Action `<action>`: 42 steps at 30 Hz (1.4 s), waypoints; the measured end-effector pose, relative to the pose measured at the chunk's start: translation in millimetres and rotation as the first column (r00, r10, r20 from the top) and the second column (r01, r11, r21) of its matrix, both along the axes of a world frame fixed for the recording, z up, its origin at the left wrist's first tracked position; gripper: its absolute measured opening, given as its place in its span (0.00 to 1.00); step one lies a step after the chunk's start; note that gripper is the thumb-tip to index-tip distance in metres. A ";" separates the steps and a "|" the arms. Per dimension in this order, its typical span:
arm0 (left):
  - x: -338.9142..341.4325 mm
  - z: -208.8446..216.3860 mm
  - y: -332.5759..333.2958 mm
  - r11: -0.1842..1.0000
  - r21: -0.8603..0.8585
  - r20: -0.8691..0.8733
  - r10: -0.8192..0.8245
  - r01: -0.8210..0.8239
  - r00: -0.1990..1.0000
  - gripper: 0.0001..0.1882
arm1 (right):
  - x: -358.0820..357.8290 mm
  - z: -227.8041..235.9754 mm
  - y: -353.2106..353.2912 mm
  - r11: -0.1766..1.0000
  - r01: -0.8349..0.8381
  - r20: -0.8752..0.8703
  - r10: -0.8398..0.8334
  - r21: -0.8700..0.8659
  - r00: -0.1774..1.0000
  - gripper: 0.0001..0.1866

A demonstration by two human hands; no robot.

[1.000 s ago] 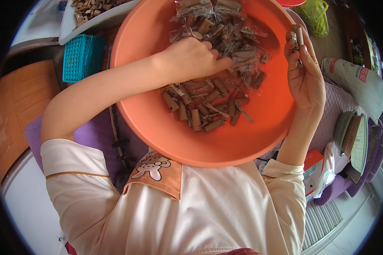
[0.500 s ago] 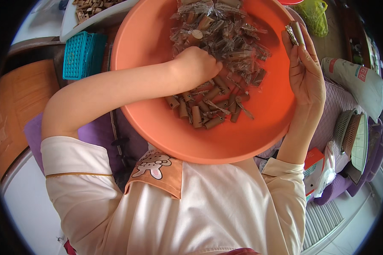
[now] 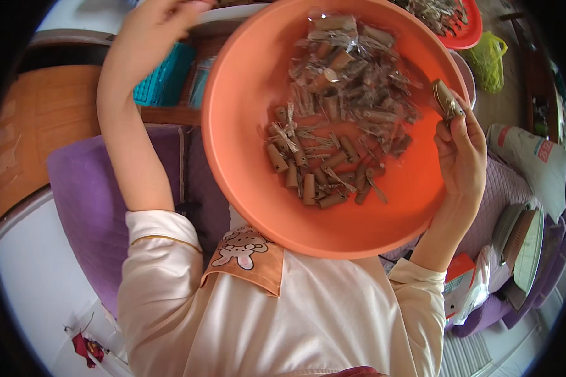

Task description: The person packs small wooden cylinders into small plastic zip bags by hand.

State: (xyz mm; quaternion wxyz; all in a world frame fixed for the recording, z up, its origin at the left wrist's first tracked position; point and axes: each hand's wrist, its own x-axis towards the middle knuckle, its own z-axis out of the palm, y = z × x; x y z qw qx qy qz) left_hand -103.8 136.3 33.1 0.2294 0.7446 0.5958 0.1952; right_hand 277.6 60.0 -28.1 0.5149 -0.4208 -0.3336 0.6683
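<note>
A wide orange basin (image 3: 245, 226) rests in front of my body. In it lie several small brown tubes (image 3: 309, 188), some with pale cord, and a heap of clear-wrapped pieces (image 3: 358, 81) behind them. At the basin's right rim my right hand (image 3: 462, 147) is closed on a brown tube (image 3: 445, 99), its upper end sticking up past the fingertips. My left hand (image 3: 154, 28) is outside the basin, at the upper left, near the white tray (image 3: 233, 11). Its fingers are blurred and partly cut off by the top edge, so whether they hold anything is hidden.
A teal basket (image 3: 166, 78) stands left of the basin. Beyond the basin's far right rim are a red bowl (image 3: 468, 31) of corded pieces and a yellow-green bag (image 3: 489, 63). A white sack (image 3: 534, 163) lies at the right, on quilted purple fabric.
My left hand has left the tubes in the basin and moved up and left toward the white tray. The right hand has lowered slightly, still gripping. The view has shifted.
</note>
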 end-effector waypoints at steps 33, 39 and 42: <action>-9.9 -158.4 -72.3 0.803 0.035 -0.291 0.578 -0.595 0.762 0.13 | -4.8 -1.8 0.6 1.000 0.013 -0.002 -0.013 0.024 1.000 0.22; -10.8 -123.4 -70.7 0.805 0.175 0.191 0.537 -0.567 0.822 0.15 | -8.7 2.9 0.7 0.999 0.042 0.027 -0.043 0.027 0.999 0.21; 2.0 -74.7 -59.4 0.895 -0.011 0.622 0.355 -0.446 0.697 0.18 | -5.7 -1.2 0.1 0.999 -0.019 -0.007 0.020 0.046 1.000 0.23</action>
